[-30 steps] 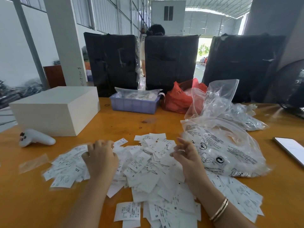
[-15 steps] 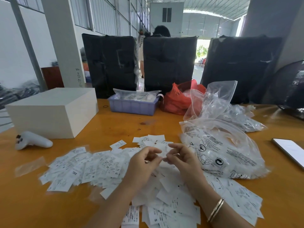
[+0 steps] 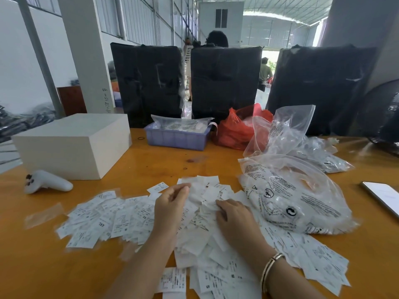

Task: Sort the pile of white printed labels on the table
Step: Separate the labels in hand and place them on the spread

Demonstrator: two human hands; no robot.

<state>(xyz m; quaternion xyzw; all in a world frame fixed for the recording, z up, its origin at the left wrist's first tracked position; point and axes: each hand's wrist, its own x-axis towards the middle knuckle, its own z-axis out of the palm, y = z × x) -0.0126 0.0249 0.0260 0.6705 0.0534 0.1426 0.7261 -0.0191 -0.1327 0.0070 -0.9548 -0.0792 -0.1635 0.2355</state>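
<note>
A wide pile of white printed labels [image 3: 127, 219] covers the orange table [image 3: 36, 266] in front of me, with size letters such as XXL and S showing. My left hand [image 3: 170, 206] hovers over the pile's middle with curled fingers, and thumb and forefinger pinch a blurred white label [image 3: 194, 189]. My right hand [image 3: 234, 219], a gold bangle on its wrist, lies palm down on the labels just right of it, with bent fingertips touching the paper. More labels [image 3: 319, 257] trail off to the right, toward the table's near edge.
A clear printed plastic bag [image 3: 302, 203] lies right of the pile, with more bags [image 3: 287, 134] behind. A white box [image 3: 71, 145] and a white controller [image 3: 47, 182] sit left. At the back are a purple bin [image 3: 177, 138] and a red bag [image 3: 235, 130]. A phone [image 3: 384, 195] lies far right.
My left hand came from the left part of the pile to meet my right hand at the middle. The hands have now parted, and the right one has dropped onto the labels.
</note>
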